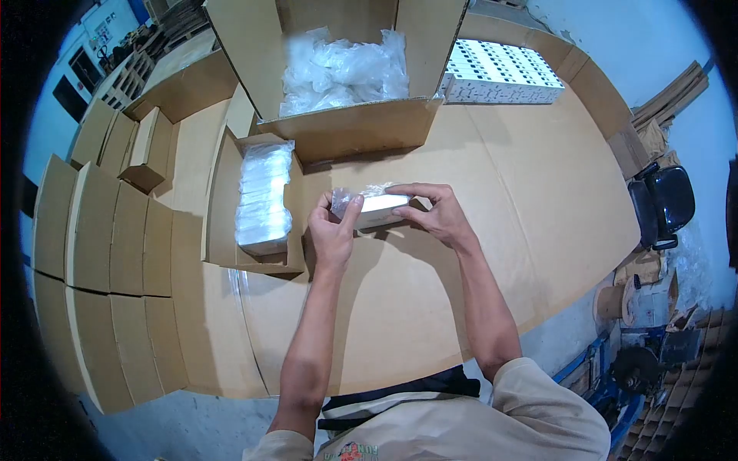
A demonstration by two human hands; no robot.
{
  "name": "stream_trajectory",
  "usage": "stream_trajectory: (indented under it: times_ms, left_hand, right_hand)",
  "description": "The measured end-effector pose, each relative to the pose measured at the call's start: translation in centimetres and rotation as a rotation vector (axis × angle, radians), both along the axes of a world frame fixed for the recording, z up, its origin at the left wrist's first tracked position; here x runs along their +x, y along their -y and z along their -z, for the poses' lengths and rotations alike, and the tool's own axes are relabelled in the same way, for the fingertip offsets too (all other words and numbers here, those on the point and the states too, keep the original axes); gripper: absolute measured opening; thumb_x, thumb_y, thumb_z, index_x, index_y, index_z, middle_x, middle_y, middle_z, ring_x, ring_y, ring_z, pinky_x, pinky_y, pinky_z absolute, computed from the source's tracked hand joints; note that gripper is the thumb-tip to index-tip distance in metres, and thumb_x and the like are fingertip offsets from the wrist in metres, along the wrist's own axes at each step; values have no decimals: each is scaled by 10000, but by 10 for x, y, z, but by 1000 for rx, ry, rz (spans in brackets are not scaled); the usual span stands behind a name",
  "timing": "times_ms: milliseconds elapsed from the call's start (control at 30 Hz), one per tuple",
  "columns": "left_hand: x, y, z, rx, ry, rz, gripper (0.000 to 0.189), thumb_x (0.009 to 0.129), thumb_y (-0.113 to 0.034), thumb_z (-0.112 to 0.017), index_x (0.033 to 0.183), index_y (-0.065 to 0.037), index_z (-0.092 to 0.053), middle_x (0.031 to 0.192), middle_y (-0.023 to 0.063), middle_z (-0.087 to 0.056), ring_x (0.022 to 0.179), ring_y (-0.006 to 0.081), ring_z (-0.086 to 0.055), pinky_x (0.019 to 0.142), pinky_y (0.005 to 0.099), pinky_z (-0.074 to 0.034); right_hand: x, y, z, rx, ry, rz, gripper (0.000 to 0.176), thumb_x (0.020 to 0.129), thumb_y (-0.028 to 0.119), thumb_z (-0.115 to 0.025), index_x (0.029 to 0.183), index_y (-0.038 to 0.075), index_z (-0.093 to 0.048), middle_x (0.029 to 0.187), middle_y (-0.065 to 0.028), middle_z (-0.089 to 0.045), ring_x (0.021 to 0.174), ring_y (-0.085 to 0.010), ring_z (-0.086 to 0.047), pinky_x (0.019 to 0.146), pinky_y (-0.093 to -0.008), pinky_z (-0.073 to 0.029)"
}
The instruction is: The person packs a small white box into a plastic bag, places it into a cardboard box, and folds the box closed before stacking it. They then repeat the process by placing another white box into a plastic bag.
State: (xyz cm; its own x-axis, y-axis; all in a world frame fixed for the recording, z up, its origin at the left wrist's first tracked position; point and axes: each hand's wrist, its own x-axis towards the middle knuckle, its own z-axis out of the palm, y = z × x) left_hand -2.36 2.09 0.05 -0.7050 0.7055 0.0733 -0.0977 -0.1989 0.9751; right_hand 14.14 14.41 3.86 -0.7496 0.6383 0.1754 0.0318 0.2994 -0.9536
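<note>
Between both hands is a small white box point(379, 210), held above the cardboard-covered table, with clear plastic film about its left end and top. My left hand point(334, 227) grips the left end, thumb and fingers closed on the film and box. At the right end, my right hand point(437, 213) pinches the box between thumb and fingers. Just left of my hands stands an open cardboard box point(219, 203) holding a row of plastic-wrapped packs point(264, 196). Behind them, a large open carton point(354, 132) contains crumpled clear plastic bags point(342, 73).
Stacked white boxes point(503, 73) with dark marks lie at the back right. Brown cartons point(96, 223) are piled along the left side. A raised cardboard edge point(596, 77) borders the table point(500, 230). A black chair point(667, 201) stands beyond the right edge.
</note>
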Motion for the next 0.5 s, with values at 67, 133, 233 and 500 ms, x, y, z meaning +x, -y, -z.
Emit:
stream_trajectory:
  times_ms: [67,133,233,500]
  left_hand:
    - [0,-1,4,18,-17,-4,267,914,-132,-794,1084,-19,-622,960,25,-657,862,86,-591,773,248,-487]
    - [1,-3,3,45,-60,-32,341,901,-120,-804,1138,-12,-585,1008,44,-640,930,102,-580,823,252,-480]
    - [8,-4,-5,130,-148,-137,442,866,-91,-822,1199,-12,-542,1048,73,-623,1021,160,-568,905,298,-464]
    - [14,9,-14,80,-1213,-282,311,769,-89,-846,1054,-117,-724,1104,32,-685,1101,262,-596,984,445,-445]
  right_hand:
    - [1,1,-5,-25,59,-2,283,861,22,-771,1143,6,-755,1000,-64,-763,858,-119,-670,737,-279,-568]
    - [1,-1,-3,16,79,-5,263,867,33,-773,1126,0,-749,976,-50,-758,820,-106,-661,692,-269,-563]
    - [1,-1,-6,18,144,13,270,867,59,-796,1128,6,-749,997,-55,-769,850,-119,-682,734,-290,-576]
    - [-3,-2,10,1,63,80,300,876,92,-808,1154,9,-733,1002,-58,-771,912,-119,-687,775,-292,-578]
